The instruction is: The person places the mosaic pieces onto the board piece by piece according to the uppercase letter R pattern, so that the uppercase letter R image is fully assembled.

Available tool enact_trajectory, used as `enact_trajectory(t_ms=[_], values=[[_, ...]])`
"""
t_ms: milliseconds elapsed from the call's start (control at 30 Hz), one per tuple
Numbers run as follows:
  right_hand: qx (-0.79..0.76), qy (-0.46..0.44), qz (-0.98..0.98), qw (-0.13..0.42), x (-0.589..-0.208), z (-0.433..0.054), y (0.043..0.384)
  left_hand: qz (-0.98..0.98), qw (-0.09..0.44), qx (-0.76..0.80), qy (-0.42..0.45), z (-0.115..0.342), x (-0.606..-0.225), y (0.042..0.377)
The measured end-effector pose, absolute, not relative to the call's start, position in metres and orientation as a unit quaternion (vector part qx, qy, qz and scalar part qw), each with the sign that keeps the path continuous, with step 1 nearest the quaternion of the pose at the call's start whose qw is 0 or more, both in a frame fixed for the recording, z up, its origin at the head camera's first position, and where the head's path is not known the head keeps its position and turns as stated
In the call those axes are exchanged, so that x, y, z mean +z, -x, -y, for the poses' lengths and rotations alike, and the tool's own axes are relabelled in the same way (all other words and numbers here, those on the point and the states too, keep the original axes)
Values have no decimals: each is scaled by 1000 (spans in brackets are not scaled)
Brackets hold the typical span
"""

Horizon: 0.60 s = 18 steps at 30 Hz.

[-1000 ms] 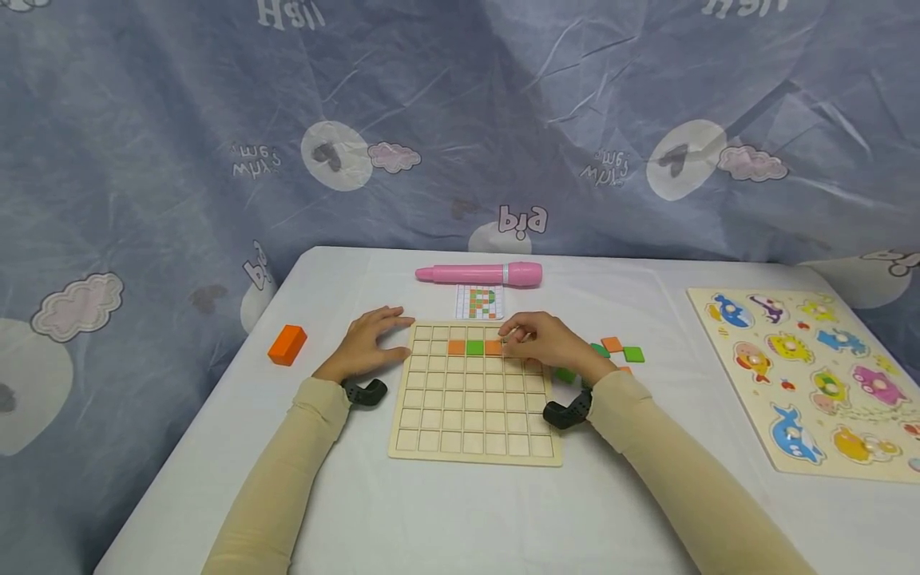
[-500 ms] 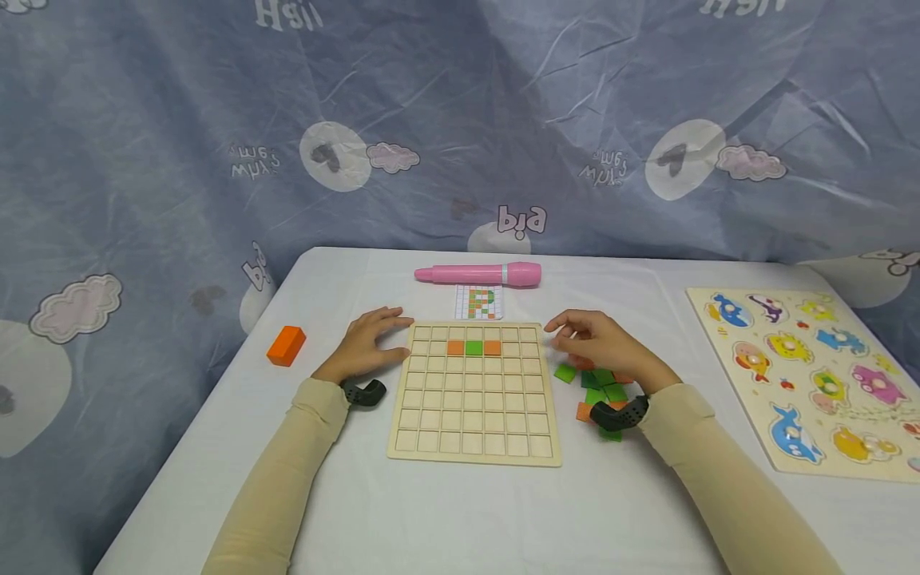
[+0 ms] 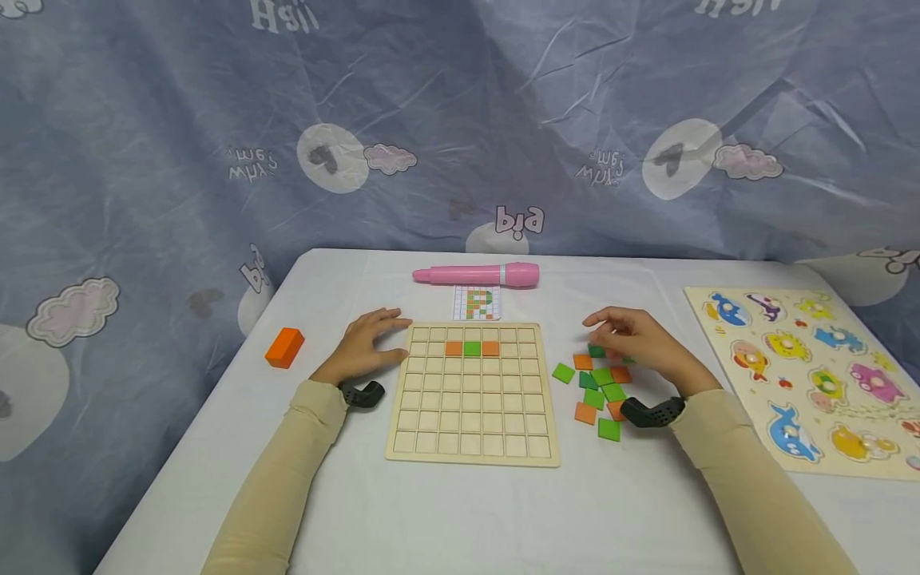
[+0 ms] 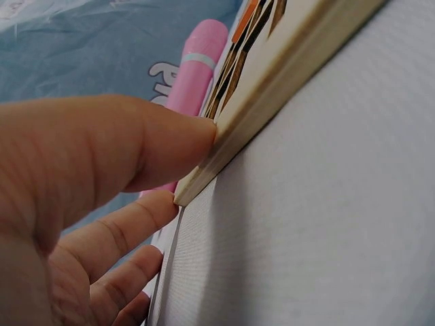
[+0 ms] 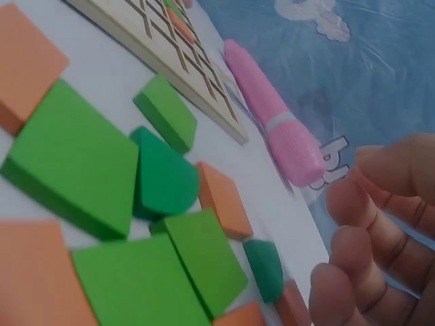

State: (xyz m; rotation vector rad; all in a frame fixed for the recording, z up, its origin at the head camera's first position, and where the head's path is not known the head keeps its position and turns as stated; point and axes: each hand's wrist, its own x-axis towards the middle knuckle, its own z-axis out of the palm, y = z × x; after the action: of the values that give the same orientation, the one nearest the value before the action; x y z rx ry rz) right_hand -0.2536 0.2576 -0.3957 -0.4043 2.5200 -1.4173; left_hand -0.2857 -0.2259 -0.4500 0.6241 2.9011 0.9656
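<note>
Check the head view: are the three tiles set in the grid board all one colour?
No, a green tile sits between two orange tiles in the grid board.

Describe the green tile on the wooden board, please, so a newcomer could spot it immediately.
On the white table, find the wooden board marked with a square grid. In its second row from the far edge lies the green tile, the board's only green one, between two orange tiles.

From far away I see long tan sleeves and, at each wrist, a curvy black piece with tiny dots.
</note>
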Motion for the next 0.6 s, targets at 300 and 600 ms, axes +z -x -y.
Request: enact_trajectory(t_ms=[300,600], values=[[-508,124,-844,115,-401,-273,253,-929,11,311,-199,226,-451,287],[-493,108,-857,106,-410,-277,256,-929,11,315,-194,226,-452,287]])
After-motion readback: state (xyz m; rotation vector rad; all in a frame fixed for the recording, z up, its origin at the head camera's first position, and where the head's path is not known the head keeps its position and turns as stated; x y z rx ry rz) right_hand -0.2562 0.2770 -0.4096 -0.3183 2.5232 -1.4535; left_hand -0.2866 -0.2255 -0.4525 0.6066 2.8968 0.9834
